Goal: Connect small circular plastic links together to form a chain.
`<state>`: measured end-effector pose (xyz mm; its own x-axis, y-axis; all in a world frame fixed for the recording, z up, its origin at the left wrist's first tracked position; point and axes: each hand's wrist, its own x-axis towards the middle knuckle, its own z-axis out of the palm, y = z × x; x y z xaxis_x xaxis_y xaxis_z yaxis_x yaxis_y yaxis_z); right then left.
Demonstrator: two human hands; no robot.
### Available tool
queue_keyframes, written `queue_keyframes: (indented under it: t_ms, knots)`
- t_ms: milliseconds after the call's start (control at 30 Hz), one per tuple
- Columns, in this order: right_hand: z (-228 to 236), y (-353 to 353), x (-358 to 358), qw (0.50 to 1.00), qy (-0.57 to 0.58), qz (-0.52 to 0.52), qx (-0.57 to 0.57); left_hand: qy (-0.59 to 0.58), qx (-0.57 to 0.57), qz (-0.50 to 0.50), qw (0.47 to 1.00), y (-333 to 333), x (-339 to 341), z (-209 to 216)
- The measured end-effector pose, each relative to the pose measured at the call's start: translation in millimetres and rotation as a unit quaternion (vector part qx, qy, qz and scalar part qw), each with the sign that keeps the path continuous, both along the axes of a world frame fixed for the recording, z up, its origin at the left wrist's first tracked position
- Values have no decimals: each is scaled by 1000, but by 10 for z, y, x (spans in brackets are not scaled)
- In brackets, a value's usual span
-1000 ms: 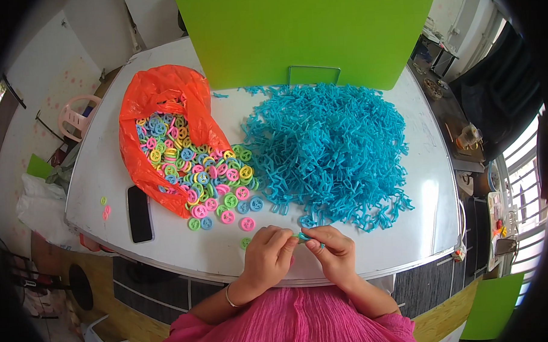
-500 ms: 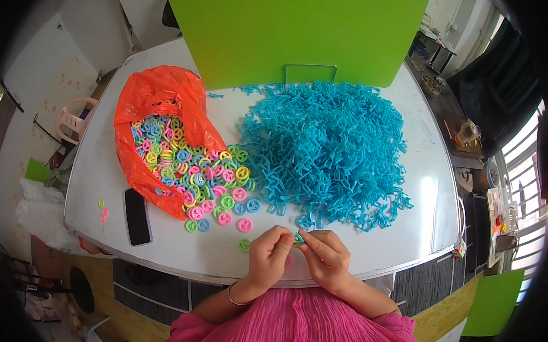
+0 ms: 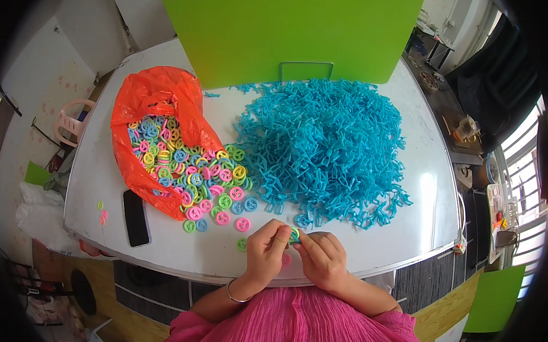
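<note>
Close to the table's near edge, my two hands meet at the fingertips. My left hand (image 3: 266,251) pinches a small green plastic wheel (image 3: 295,234) between thumb and fingers. Against the wheel's lower side my right hand (image 3: 323,257) is closed on a small blue plastic piece, mostly covered by the fingers. A loose pink wheel (image 3: 286,260) lies partly hidden between the hands, and a green wheel (image 3: 242,244) lies left of them. Beyond the hands rises a large heap of blue plastic pieces (image 3: 327,145). A single blue wheel (image 3: 301,220) rests at that heap's near edge.
An orange-red plastic bag (image 3: 127,128) spills many coloured wheels (image 3: 196,178) across the white table (image 3: 174,253). A dark phone (image 3: 135,218) lies left of it. A green board (image 3: 293,31) stands at the back, with a wire handle (image 3: 306,63) low on it.
My fingertips have turned the green wheel, so more of its face shows and less of the blue piece. The hands stay close together; the whole view has shifted slightly.
</note>
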<state>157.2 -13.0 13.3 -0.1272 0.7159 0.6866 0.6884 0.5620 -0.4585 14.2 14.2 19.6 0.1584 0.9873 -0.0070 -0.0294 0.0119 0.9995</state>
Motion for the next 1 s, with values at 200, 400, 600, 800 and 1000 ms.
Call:
queue_keyframes:
  t_ms: [200,400,600,800,1000]
  knots:
    - [-70,-46,-33,999,-40,5,27,73,107,52,990,-15,29,-34]
    - [-4,-6,-27,997,57,-11,-55,-17,21,42,999,-20,17,-23]
    - [27,102,183,998,-22,56,6,80,21,-34,996,74,-85,-39]
    - [63,67,290,991,-41,108,-60,179,144,9,973,35,-16,2]
    - [227,59,255,935,161,78,-305,124,111,-10,986,8,-10,39]
